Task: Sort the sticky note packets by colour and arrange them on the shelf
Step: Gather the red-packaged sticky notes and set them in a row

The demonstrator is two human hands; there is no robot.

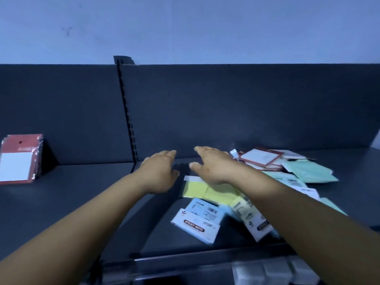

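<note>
Bare dark shelf (82, 202) stretches between the upright red packets (19, 159) at far left and the loose packet heap (267, 182) crowding the right; a slotted upright (127, 112) divides the back panel.

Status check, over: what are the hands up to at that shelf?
Left hand open, empty. Right hand open above yellow packet. Mixed pile unsorted at right; red stack upright far left. Nothing blocking.
</note>
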